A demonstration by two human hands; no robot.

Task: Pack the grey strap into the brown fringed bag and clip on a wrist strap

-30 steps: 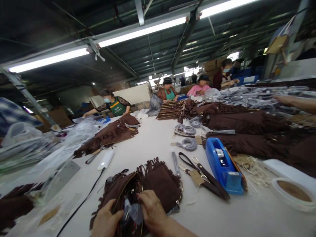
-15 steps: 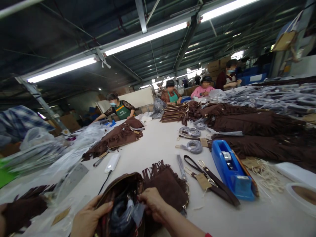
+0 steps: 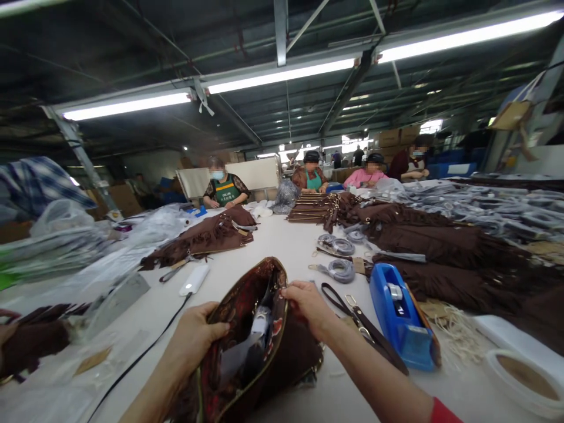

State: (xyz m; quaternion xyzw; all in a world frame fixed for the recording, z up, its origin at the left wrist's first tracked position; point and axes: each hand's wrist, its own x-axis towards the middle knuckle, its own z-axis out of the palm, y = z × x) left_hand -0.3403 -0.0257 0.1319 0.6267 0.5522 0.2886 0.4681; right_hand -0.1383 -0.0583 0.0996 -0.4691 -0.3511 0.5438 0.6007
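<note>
A dark brown handbag [image 3: 282,349] with a zip-edged mouth and a patterned lining is held up in front of me, its mouth gaping toward the camera. My left hand [image 3: 194,332] grips its left rim, thumb inside. On the opposite rim, my right hand [image 3: 306,302] pinches the edge near the zip's far end. Inside lies a dark coiled strap [image 3: 258,352] with a pale wrapping round part of it. To the right of the bag, a brown wrist strap [image 3: 370,329] with gold clips rests on the table, partly behind my right forearm.
A blue tape dispenser [image 3: 400,317] stands on the right, with white strings [image 3: 458,332] and a tape roll [image 3: 524,376] beyond. Brown fringed bags [image 3: 432,258] are piled behind it. A white device [image 3: 194,279] trails a black cable. A co-worker's hand [image 3: 6,329] shows at far left.
The bag has been raised and its mouth spread wider. My right hand has moved up and right along the rim. The co-worker in the green apron has drawn an outstretched arm in.
</note>
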